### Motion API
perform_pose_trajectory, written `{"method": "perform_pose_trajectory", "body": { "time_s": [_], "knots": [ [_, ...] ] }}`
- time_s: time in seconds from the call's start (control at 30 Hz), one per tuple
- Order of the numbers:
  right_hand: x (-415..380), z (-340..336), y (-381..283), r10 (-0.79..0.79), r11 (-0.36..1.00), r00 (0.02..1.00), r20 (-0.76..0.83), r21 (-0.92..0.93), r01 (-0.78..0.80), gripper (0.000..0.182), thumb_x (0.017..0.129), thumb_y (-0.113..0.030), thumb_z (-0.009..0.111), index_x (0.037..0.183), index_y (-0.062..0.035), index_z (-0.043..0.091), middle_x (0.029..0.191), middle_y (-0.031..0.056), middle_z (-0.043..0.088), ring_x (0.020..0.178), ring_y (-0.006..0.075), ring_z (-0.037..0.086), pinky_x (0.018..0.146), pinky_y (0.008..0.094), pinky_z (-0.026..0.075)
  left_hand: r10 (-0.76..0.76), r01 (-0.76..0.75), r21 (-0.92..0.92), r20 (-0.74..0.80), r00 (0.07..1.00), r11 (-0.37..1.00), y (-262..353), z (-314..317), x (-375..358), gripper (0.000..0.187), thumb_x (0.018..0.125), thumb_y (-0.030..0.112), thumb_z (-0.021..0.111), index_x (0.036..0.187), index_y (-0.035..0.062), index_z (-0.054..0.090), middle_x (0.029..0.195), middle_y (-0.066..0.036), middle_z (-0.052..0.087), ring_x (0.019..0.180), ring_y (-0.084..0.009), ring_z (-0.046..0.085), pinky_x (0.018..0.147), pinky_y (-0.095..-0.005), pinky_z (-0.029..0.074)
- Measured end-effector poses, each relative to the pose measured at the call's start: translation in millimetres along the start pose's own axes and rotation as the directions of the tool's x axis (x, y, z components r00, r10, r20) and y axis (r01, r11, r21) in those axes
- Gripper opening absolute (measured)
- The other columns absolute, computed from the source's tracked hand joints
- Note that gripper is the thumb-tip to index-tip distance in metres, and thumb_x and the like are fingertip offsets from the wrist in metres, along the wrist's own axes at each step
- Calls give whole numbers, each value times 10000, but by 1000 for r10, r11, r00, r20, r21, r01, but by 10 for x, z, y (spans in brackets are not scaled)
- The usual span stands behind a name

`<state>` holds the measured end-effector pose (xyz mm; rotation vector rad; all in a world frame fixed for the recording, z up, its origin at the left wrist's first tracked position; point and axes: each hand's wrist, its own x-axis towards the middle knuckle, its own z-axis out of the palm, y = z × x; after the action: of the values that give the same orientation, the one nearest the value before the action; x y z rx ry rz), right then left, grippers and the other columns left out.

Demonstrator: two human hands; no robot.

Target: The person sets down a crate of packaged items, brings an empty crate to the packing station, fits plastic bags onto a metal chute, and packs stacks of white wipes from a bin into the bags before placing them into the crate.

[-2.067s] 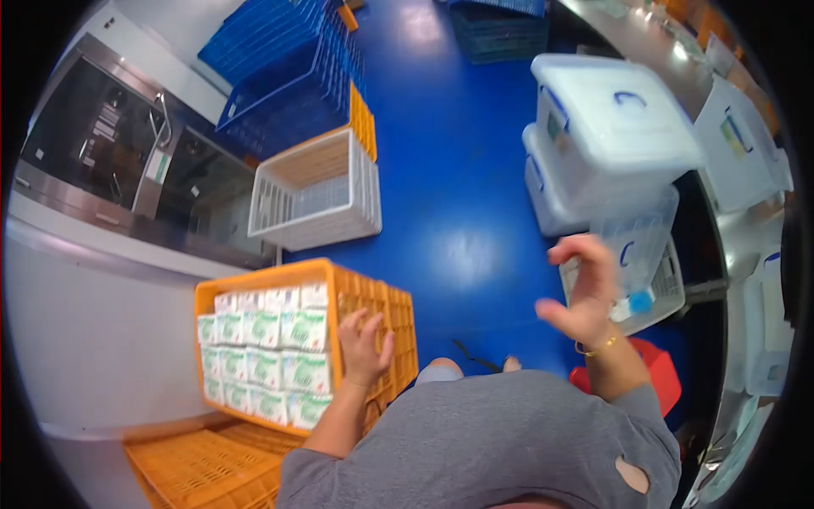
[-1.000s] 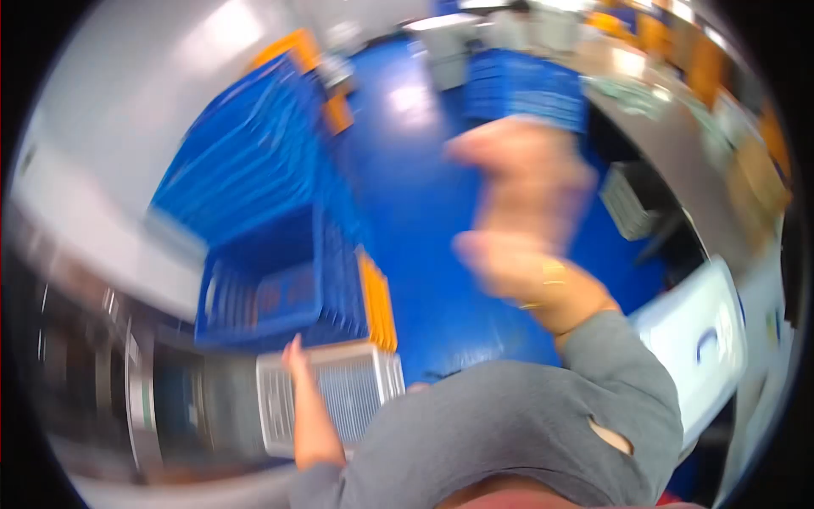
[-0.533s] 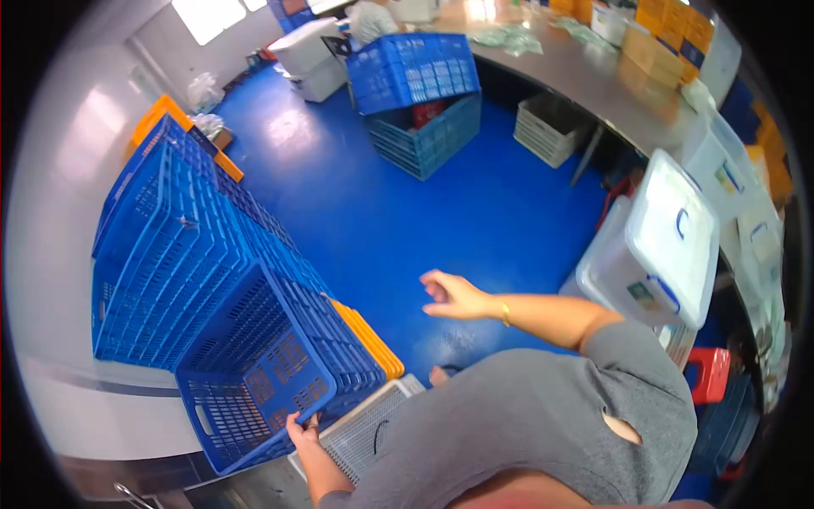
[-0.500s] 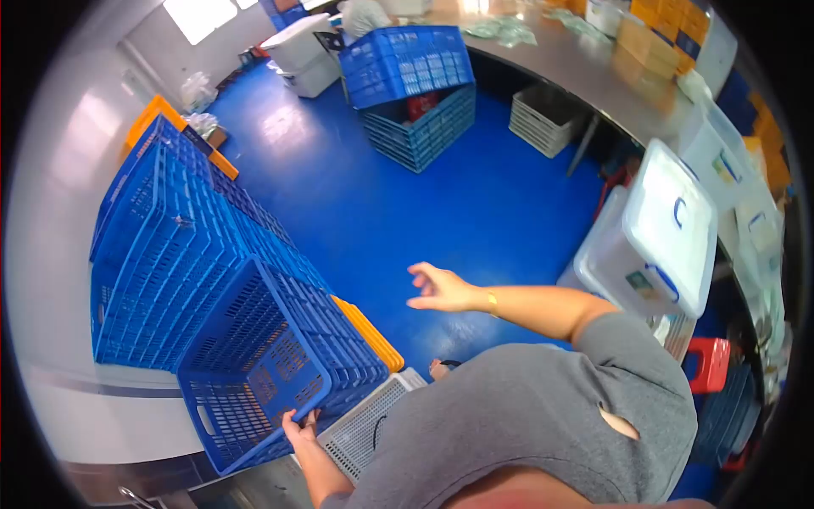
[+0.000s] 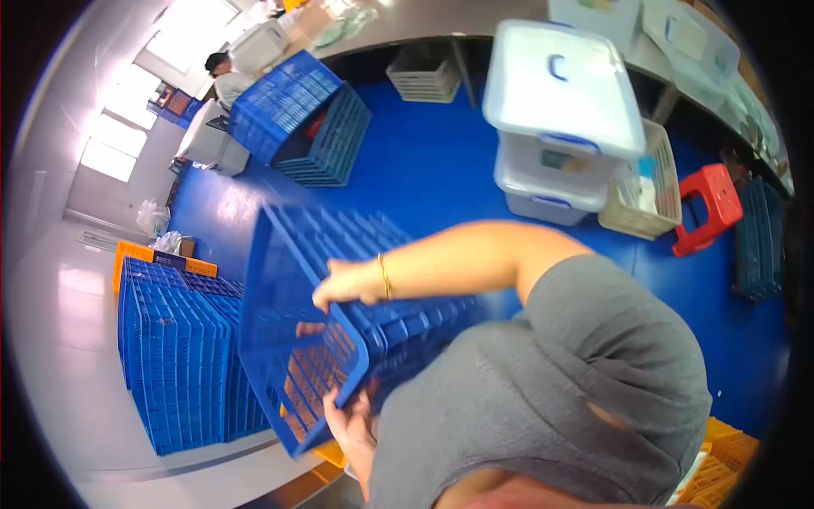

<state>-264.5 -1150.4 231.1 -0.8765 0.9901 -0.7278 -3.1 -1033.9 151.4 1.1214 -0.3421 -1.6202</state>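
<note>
A blue plastic crate (image 5: 386,327) with slatted sides is tilted on its side in front of my body, its open top facing left. My right hand (image 5: 348,284), with a gold bracelet at the wrist, is closed over the upper part of its rim. Lower down, my left hand (image 5: 349,424) grips the rim near the bottom corner, fingers curled round the edge. Just left of the crate stands a tall stack of blue crates (image 5: 182,365), partly overlapped by it.
Two lidded clear tubs (image 5: 564,93) are stacked at the upper right, beside a beige basket (image 5: 649,187) and a red stool (image 5: 710,204). Farther off are more blue crates (image 5: 284,97), a grey crate (image 5: 424,76) under the table, and a seated person (image 5: 229,81). Orange crates (image 5: 721,467) lie lower right.
My right hand has come down from free air onto the crate's rim. The crate has swung away from the stack toward my body, and the view has turned right.
</note>
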Motion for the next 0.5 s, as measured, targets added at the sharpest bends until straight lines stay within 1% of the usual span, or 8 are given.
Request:
{"method": "perform_pose_trajectory", "body": {
  "time_s": [0.03,0.1,0.23,0.3,0.33,0.37,0.43,0.5],
  "knots": [
    [-299,-135,22,-25,1000,996,-85,10,26,923,555,-217,717,1322,87,305,1245,242,476,1129,332,481,864,392,449,-86,87,-71,13,996,994,-54,325,-204,501,764,128,575,1206,-40,408,1232,-198,491,1146,-402,459,959,-623,369],
    [-1001,-478,-17,-160,981,926,-341,-161,110,848,553,-210,718,1264,96,373,1135,248,529,995,296,549,707,390,496,-101,79,97,256,961,992,-250,1053,-671,495,769,128,575,1206,-37,411,1206,-206,514,1099,-406,490,961,-604,372],
    [-2833,-886,-191,-403,915,788,-466,-226,335,825,553,-252,740,1217,107,408,1043,224,578,927,257,576,582,414,498,-28,20,42,202,979,999,-579,1785,-1122,529,777,182,569,1228,-39,403,1211,-260,489,1163,-413,447,1027,-558,322],
    [-3387,-1018,-168,-688,725,491,-535,-476,498,779,596,-238,731,1227,91,413,989,183,608,919,225,573,761,347,489,-4,-103,185,505,863,977,-750,2332,-1482,519,782,221,570,1195,-63,436,1203,-267,492,1175,-400,438,1030,-561,305],
    [-3731,-1106,-170,-770,638,406,-493,-582,504,567,708,-205,678,1170,66,491,1009,193,609,926,228,577,849,339,459,-4,-111,164,578,816,980,-867,2608,-1554,502,778,224,577,1173,-63,464,1177,-267,510,1149,-391,461,1020,-548,319],
    [-4083,-1284,-156,-929,283,343,-137,-860,425,392,776,-155,598,1116,35,551,1046,167,612,895,229,590,803,315,481,-4,-121,154,634,773,981,-954,2850,-1601,486,774,228,584,1151,-63,492,1151,-267,528,1124,-381,484,1009,-536,333],
    [-4558,-1673,-30,-980,102,197,29,-778,620,265,838,-112,520,1061,-4,614,1066,118,626,849,208,608,729,259,504,-86,-123,228,729,679,966,-1146,3407,-1615,471,775,228,581,1143,-59,515,1108,-255,558,1087,-385,514,994,-508,353],
    [-4793,-1961,-42,-955,275,177,-237,-494,825,269,831,-119,521,1058,-11,616,1050,96,635,835,186,612,700,227,505,43,-279,208,726,686,938,-1427,3894,-1606,463,772,200,581,1153,-55,516,1103,-248,567,1060,-380,532,972,-489,381]
  ]
}}
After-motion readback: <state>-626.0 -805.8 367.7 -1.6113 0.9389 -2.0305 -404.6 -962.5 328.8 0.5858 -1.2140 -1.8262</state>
